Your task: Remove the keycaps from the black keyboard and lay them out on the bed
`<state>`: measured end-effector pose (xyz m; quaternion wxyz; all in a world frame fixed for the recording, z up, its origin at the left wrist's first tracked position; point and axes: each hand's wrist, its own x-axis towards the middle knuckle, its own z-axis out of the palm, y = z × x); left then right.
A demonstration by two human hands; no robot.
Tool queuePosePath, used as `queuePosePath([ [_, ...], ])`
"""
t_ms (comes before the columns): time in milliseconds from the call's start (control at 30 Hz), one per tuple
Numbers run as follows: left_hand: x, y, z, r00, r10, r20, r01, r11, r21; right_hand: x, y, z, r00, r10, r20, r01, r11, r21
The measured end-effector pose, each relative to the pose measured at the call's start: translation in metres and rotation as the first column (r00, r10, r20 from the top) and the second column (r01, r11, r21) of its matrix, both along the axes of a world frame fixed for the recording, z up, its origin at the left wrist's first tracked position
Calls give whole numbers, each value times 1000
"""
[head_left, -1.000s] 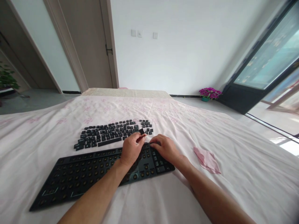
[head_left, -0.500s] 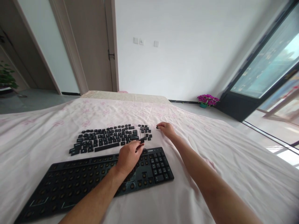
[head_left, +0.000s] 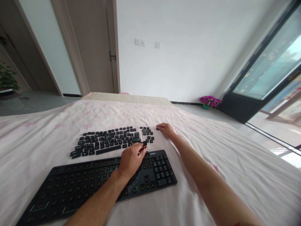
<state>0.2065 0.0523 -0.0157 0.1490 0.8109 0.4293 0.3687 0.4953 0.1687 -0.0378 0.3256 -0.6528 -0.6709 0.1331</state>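
My left hand (head_left: 131, 157) is above the upper right part of a black keyboard (head_left: 162, 182), closed around the black handle of a wire keycap puller (head_left: 145, 143). The puller's thin wires point away from me, over the small loose keycaps. My right hand (head_left: 167, 130) is farther off to the right, its fingertips on a black keycap (head_left: 157, 129) at the cloth. Most of the keyboard shows bare key sockets; the number pad at its right end still carries its caps. My left forearm hides the keyboard's middle.
Behind the keyboard lie rows of loose black keycaps (head_left: 110, 139), with a long space bar (head_left: 108, 149) in front. A pale flowered cloth (head_left: 195, 147) covers the surface with soft folds. Beyond stand a wall, a door (head_left: 94, 47) and a pot of purple flowers (head_left: 209, 101).
My right hand has lowered its keycap slightly, down onto the cloth. My left hand stays about where it was with the puller. The whole view has shifted a little.
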Motion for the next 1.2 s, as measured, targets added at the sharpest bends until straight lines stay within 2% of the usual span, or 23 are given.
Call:
queuePosePath([
  [133, 0, 1, 0, 1000, 2, 11, -2, 1000, 18, -5, -9, 11, 997, -42, -68, 43, 999, 10],
  [200, -1, 1, 0, 1000, -3, 31, 2, 1000, 26, -12, -22, 22, 991, -61, -116, 63, 998, 13],
  [267, -2, 1, 0, 998, -16, 60, 14, 999, 35, -24, -42, 37, 985, -25, -173, 27, 1000, 15],
  [300, -2, 0, 1, 997, -29, 73, 26, 999, 40, -32, -55, 45, 977, 30, -212, -28, 1000, 11],
  [333, -3, 0, 1, 996, -45, 82, 41, 998, 43, -40, -68, 53, 940, 154, -304, -157, 987, 12],
  [400, -3, -1, 3, 993, -87, 86, 84, 996, 38, -57, -94, 67, 837, 349, -423, -370, 928, 33],
  [433, -3, -2, 4, 991, -104, 87, 102, 994, 31, -65, -106, 73, 801, 405, -440, -433, 901, 40],
  [500, -2, -4, 6, 985, -138, 107, 137, 990, 15, -81, -125, 81, 783, 468, -410, -481, 873, 80],
  [633, 1, -6, 8, 950, -242, 196, 252, 967, -30, -101, -147, 84, 807, 485, -337, -451, 875, 177],
  [767, 2, -7, 9, 935, -303, 183, 326, 938, -114, -99, -161, 79, 843, 370, -389, -320, 928, 190],
  [833, 2, -7, 7, 941, -316, 120, 331, 933, -140, -93, -167, 75, 854, 319, -411, -263, 946, 189],
  [1000, 5, -4, 3, 946, -325, -13, 320, 937, -143, -85, -177, 65, 886, 270, -377, -222, 961, 167],
  [1200, 5, -3, 0, 948, -310, -75, 297, 944, -143, -89, -176, 57, 887, 258, -382, -204, 963, 176],
])
